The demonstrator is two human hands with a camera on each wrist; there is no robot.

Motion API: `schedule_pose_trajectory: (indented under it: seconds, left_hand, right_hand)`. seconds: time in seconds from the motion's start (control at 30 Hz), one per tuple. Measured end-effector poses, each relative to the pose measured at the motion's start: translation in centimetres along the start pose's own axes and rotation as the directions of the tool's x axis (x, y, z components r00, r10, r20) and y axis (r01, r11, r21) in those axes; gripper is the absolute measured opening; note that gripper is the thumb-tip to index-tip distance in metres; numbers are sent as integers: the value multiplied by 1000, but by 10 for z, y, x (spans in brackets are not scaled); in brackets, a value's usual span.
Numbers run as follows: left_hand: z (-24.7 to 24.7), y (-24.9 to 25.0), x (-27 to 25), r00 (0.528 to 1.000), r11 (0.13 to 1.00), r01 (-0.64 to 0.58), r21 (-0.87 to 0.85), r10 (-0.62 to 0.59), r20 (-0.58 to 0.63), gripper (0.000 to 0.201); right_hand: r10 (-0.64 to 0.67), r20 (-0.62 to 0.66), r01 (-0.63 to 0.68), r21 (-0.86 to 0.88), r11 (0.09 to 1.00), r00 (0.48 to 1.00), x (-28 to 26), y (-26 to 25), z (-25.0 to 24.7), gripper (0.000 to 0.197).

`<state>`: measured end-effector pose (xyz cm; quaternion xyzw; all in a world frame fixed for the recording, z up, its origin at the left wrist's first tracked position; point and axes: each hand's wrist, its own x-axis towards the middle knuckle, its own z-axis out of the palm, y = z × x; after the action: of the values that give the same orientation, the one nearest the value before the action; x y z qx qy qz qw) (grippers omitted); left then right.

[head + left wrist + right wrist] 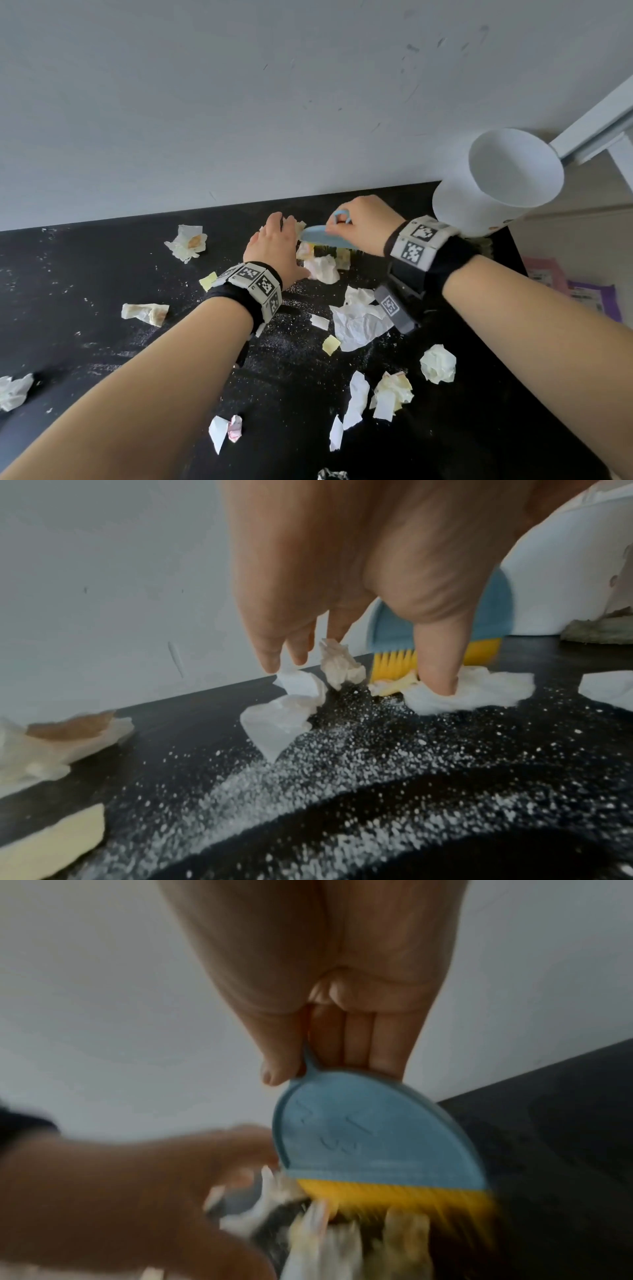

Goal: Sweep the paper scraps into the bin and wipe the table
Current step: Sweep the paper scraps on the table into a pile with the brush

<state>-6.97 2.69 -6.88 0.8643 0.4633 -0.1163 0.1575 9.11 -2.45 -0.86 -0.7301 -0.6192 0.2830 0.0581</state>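
Your forearms fill the foreground; beyond them your right hand (363,222) has its grip clenched on the blue brush (325,237), yellow bristles down on the bench (102,274), while your left hand (274,246), fingers straight and released, corrals paper scraps (322,267) against the bristles. You are mid-sweep, so next drag this heap right of your grip to the white bin (496,181). Wall lies close beyond the brush; open bench and more scraps lie behind your grip.
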Motion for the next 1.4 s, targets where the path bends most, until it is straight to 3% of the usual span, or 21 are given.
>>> schedule_pose_trajectory:
  seconds: [0.1, 0.2, 0.33, 0.47, 0.57, 0.63, 0.7, 0.83, 1.0, 1.13, 1.2, 1.3, 1.4]
  left_hand:
    - [3, 1, -3, 1000, 999, -9, -34, 10, 21, 89]
    - [5, 5, -5, 999, 998, -46, -47, 47, 25, 84]
    - [4, 8, -8, 997, 997, -68, -40, 70, 43, 86]
    - [6, 9, -11, 997, 998, -55, -34, 57, 48, 95]
    - [7, 9, -15, 998, 999, -51, -18, 52, 44, 103]
    - [8, 11, -19, 998, 998, -54, 10, 54, 39, 105]
    - [10, 15, -24, 998, 997, -59, 55, 57, 41, 107]
    - [12, 25, -33, 995, 985, -86, 148, 77, 65, 106]
    - [13, 35, -40, 991, 972, -122, 200, 109, 74, 105]
    - [14, 42, -45, 986, 964, -154, 217, 137, 91, 103]
    - [15, 45, -48, 982, 959, -178, 221, 159, 104, 101]
    - [19, 51, -50, 974, 955, -210, 211, 184, 136, 99]
    - [23, 56, -52, 966, 953, -228, 201, 195, 170, 99]
  right_hand:
    - [136, -182, -119, 99, 988, 974, -2, 11, -16, 32]
    - [225, -281, -230, 17, 973, 933, -1, 19, -19, 32]
    - [150, -178, -165, -72, 984, 972, -12, 10, 8, 37]
    - [43, -31, -43, -24, 999, 999, -26, -2, 25, 36]
    - [71, -123, -63, 69, 996, 990, -35, 2, 9, 35]
    - [162, -263, -150, 65, 987, 951, -37, 13, -5, 35]
    - [243, -311, -255, 0, 967, 919, -41, 24, -11, 35]
    - [274, -203, -286, -33, 958, 940, -56, 27, 9, 35]
    - [224, -159, -189, 209, 959, 961, -80, 17, 22, 31]
    - [332, -300, -307, 131, 943, 894, -85, 43, 5, 34]
    - [379, -300, -380, 58, 923, 876, -90, 51, 4, 34]
    - [335, -231, -351, -30, 936, 913, -99, 41, 20, 37]
    - [275, -164, -264, 88, 961, 947, -106, 23, 36, 34]
